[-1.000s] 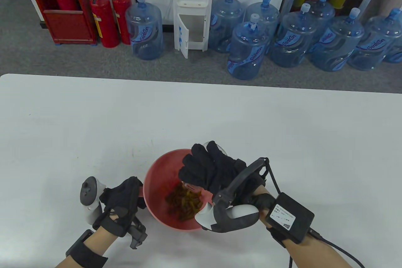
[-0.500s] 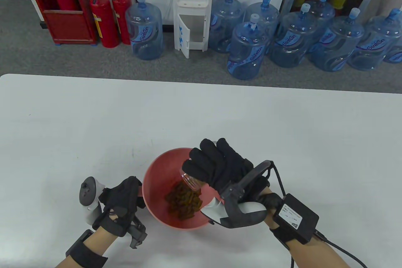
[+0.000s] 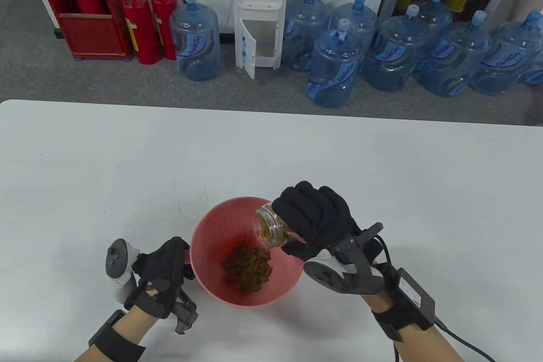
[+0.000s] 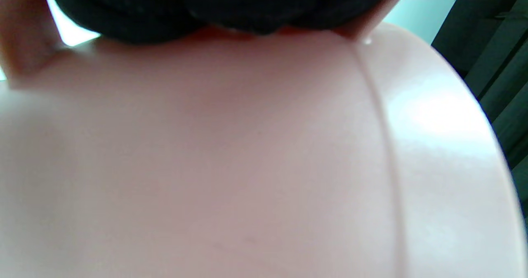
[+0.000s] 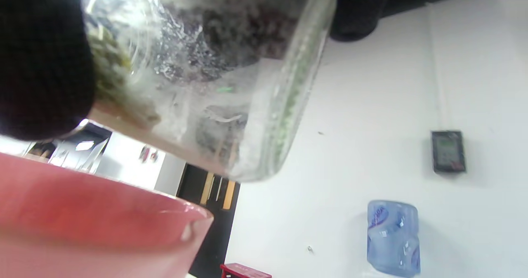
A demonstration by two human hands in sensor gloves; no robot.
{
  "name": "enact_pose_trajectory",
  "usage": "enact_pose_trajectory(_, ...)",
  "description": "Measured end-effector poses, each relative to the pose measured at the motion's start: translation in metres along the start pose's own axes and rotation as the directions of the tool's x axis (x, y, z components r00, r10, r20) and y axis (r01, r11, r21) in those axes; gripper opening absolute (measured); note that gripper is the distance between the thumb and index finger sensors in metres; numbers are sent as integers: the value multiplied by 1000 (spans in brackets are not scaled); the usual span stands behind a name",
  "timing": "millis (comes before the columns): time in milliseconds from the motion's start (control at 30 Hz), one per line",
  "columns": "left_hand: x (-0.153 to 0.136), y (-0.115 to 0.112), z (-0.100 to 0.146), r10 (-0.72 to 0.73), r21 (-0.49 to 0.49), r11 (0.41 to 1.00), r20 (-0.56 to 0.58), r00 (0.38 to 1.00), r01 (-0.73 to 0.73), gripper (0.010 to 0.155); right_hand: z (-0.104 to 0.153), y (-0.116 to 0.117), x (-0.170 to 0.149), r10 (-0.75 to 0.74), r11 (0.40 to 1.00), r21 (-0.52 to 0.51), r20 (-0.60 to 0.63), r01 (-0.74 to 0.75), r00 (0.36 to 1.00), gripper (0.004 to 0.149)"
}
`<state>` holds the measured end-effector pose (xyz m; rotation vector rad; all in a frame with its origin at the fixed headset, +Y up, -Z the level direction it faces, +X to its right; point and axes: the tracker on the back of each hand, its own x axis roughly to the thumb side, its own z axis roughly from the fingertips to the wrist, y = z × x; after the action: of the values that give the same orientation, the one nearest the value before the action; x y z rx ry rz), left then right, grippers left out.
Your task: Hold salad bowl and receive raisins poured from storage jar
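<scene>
The right hand point(image 3: 316, 220), fingers wrapped around the jar point(image 3: 270, 229), has swung it back from over the bowl point(image 3: 203, 230) toward the bowl's right rim. Raisins point(image 3: 249, 267) lie heaped inside the bowl, so pouring looks finished. The left hand point(image 3: 163, 268) grips the bowl's left wall.

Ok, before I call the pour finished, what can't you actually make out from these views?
- Left hand fingertips on the salad bowl: hidden by the hand in table view; left wrist view is blurred bowl wall.
- Storage jar base and body: covered by the right hand in table view.
- Raisins left inside the jar: glass too smeared and glary in right wrist view.
- Bowl underside: not visible.
</scene>
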<state>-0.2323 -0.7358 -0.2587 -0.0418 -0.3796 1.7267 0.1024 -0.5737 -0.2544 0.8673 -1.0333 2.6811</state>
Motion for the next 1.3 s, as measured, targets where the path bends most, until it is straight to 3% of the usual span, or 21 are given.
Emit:
enact_pose_trajectory(133,1,1,0,-1,7,1000,1,1000,1,49,11,2,-27,-169,985,-17,-177,169,970,104)
enact_pose_trajectory(200,1,2,0,-1,11,1000,2,1000,1,49,19,6,-46,-276,960,-36,-279,277,920,105)
enact_pose_trajectory(300,2,3,0,1,15,1000,4,1000,-1,49,34,15,-74,-394,912,-69,-419,404,818,107)
enact_pose_trajectory(367,2,3,0,1,16,1000,6,1000,-1,49,49,26,-97,-481,857,-102,-515,506,710,111)
enact_pose_trajectory(500,2,3,0,1,14,1000,7,1000,-1,49,74,47,-125,-497,810,-94,-636,579,590,113)
enact_pose_trajectory(633,2,3,0,0,14,1000,5,1000,0,49,94,65,-141,-411,825,-16,-702,564,581,109)
enact_pose_trajectory(933,2,3,0,0,18,1000,3,1000,0,49,115,94,-155,-316,788,107,-774,606,548,109)
enact_pose_trajectory(1300,1,4,0,1,15,1000,2,1000,-1,49,133,112,-161,-275,767,142,-809,626,520,109)
